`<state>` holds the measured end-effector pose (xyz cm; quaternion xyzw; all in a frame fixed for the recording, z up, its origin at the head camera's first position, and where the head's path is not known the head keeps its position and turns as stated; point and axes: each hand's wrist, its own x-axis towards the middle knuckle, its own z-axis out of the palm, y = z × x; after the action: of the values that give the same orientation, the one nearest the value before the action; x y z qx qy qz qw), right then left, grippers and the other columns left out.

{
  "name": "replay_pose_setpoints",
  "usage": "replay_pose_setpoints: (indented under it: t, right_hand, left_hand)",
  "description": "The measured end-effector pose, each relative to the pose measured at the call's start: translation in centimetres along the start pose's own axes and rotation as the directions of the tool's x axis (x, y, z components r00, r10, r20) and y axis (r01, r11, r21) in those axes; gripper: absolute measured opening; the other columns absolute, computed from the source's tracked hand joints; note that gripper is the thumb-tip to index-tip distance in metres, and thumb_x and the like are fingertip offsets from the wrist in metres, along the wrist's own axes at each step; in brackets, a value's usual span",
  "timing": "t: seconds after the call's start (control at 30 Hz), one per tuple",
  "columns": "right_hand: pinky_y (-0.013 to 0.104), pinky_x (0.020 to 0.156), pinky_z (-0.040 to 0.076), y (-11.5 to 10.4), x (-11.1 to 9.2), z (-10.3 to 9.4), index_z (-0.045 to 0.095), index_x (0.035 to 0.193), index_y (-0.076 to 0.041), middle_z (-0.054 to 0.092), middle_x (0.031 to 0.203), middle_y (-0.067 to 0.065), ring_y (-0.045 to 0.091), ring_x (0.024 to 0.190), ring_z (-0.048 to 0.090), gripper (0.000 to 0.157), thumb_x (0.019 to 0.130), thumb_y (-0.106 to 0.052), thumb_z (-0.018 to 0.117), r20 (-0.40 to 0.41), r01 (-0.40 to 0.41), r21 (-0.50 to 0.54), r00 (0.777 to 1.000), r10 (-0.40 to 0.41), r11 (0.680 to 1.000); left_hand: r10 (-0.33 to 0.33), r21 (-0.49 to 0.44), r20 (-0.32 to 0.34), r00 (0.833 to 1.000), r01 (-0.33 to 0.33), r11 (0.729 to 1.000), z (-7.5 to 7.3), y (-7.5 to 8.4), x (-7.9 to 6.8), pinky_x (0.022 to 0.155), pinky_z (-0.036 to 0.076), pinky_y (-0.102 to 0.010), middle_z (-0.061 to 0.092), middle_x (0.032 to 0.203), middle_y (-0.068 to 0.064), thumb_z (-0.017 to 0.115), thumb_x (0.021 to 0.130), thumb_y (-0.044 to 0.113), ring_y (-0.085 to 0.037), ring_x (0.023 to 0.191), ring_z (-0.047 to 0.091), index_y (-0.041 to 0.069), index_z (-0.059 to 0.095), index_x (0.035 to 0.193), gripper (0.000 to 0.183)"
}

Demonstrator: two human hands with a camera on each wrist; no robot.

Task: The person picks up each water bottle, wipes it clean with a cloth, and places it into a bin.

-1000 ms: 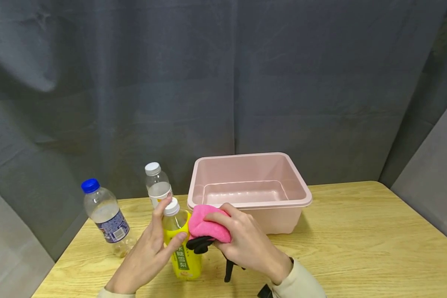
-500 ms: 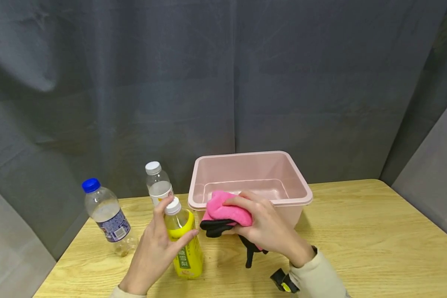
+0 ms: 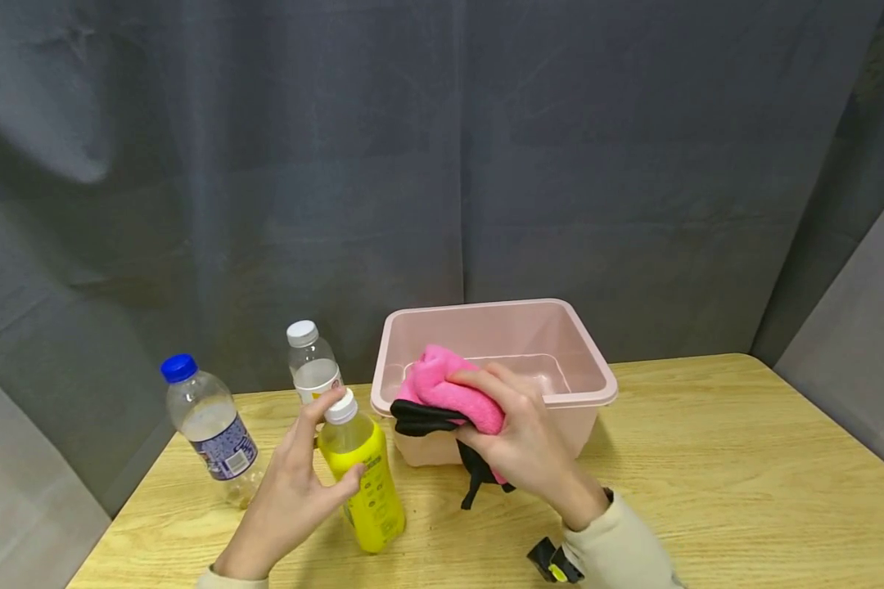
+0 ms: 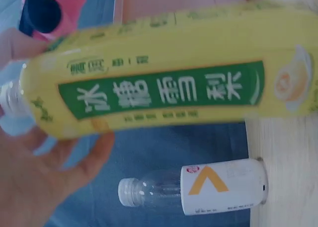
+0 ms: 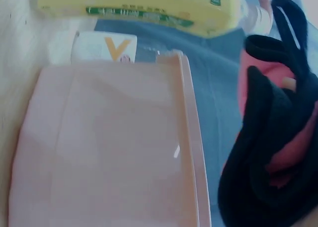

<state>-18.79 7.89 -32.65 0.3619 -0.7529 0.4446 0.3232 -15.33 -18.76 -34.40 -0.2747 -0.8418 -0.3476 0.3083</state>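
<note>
My left hand (image 3: 287, 491) grips a yellow-labelled drink bottle (image 3: 374, 495) near its shoulder, fingers curled behind it. The bottle has a white cap (image 3: 342, 406) and leans slightly over the table. In the left wrist view its green panel with white characters (image 4: 164, 90) faces the camera. My right hand (image 3: 526, 442) holds a bunched pink cloth (image 3: 449, 380) with black edging and a dangling black strap (image 3: 475, 478). The cloth is in front of the bin, overlapping its near rim in the head view. Black loops of its edging (image 5: 266, 108) show large in the right wrist view.
Behind the cloth stands a pale pink plastic bin (image 3: 578, 399) on the wooden table (image 3: 707, 474). Left of it is a clear bottle with a white cap (image 3: 313, 360). Farther left, a blue-capped bottle (image 3: 217, 433) stands. A grey curtain (image 3: 457, 164) hangs behind.
The right hand has moved the cloth rightward and up, away from the yellow bottle toward the bin. The bottle has turned, so its green panel no longer faces the head camera, and it tilts more.
</note>
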Motion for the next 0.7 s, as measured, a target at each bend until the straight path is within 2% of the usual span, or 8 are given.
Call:
replay_pose_setpoints:
  t: [0.13, 0.2, 0.3, 0.43, 0.53, 0.7]
  right_hand:
    - [0.029, 0.084, 0.052, -0.4, -0.1, 0.9, 0.069, 0.116, -0.003, 0.069, 0.105, 0.007, 0.022, 0.097, 0.065, 0.055, 0.066, 0.016, 0.082, -0.048, 0.026, 0.121, 0.999, -0.021, 0.992]
    - [0.029, 0.087, 0.052, -0.5, -0.2, 1.4, 0.068, 0.116, -0.003, 0.069, 0.107, 0.008, 0.023, 0.098, 0.064, 0.055, 0.067, 0.016, 0.082, -0.060, 0.044, 0.164, 0.998, -0.035, 0.985]
    - [0.030, 0.087, 0.051, -0.7, -0.4, 2.1, 0.068, 0.117, -0.004, 0.069, 0.106, 0.008, 0.023, 0.097, 0.063, 0.054, 0.068, 0.015, 0.082, -0.051, 0.065, 0.190, 0.997, -0.057, 0.980]
    - [0.031, 0.083, 0.053, -0.8, -0.8, 2.7, 0.068, 0.118, -0.006, 0.067, 0.105, 0.004, 0.019, 0.094, 0.062, 0.052, 0.071, 0.010, 0.083, 0.043, 0.045, 0.188, 0.998, -0.054, 0.981]
    - [0.030, 0.080, 0.054, -0.9, -1.0, 3.0, 0.068, 0.118, -0.008, 0.064, 0.105, 0.002, 0.016, 0.092, 0.061, 0.049, 0.074, 0.008, 0.083, 0.127, 0.020, 0.184, 0.991, -0.044, 0.983]
    - [0.028, 0.076, 0.054, -0.8, -1.1, 3.0, 0.070, 0.113, -0.009, 0.062, 0.102, 0.003, 0.014, 0.088, 0.060, 0.043, 0.075, 0.008, 0.082, 0.174, 0.028, 0.180, 0.983, -0.060, 0.983]
  left_hand:
    - [0.016, -0.104, 0.074, 0.997, -0.008, 0.995, -0.4, -0.4, -0.1, 0.082, 0.059, -0.053, 0.051, 0.142, -0.024, 0.077, 0.072, -0.012, -0.044, 0.118, 0.059, 0.011, 0.035, 0.146, 0.089]
    - [0.006, -0.171, 0.109, 0.994, 0.013, 0.985, -0.6, -0.5, -0.2, 0.083, 0.058, -0.056, 0.048, 0.145, -0.024, 0.074, 0.074, -0.014, -0.049, 0.123, 0.054, 0.012, 0.034, 0.146, 0.087]
    - [-0.023, -0.233, 0.142, 0.990, 0.056, 0.971, -0.7, -0.4, -0.2, 0.083, 0.057, -0.059, 0.047, 0.145, -0.022, 0.072, 0.077, -0.014, -0.050, 0.124, 0.051, 0.014, 0.034, 0.147, 0.085]
    - [-0.089, -0.226, 0.177, 0.980, 0.129, 0.966, -0.7, -0.1, -0.2, 0.082, 0.058, -0.055, 0.049, 0.144, -0.021, 0.070, 0.080, -0.010, -0.046, 0.122, 0.054, 0.019, 0.033, 0.150, 0.084]
    - [-0.131, -0.186, 0.198, 0.971, 0.169, 0.968, -0.8, 0.0, -0.2, 0.082, 0.058, -0.055, 0.052, 0.143, -0.024, 0.067, 0.082, -0.008, -0.048, 0.121, 0.056, 0.023, 0.031, 0.152, 0.085]
    - [-0.126, -0.110, 0.208, 0.970, 0.151, 0.982, -0.9, 0.0, -0.1, 0.081, 0.059, -0.052, 0.053, 0.143, -0.026, 0.072, 0.082, -0.005, -0.045, 0.122, 0.058, 0.023, 0.027, 0.154, 0.089]
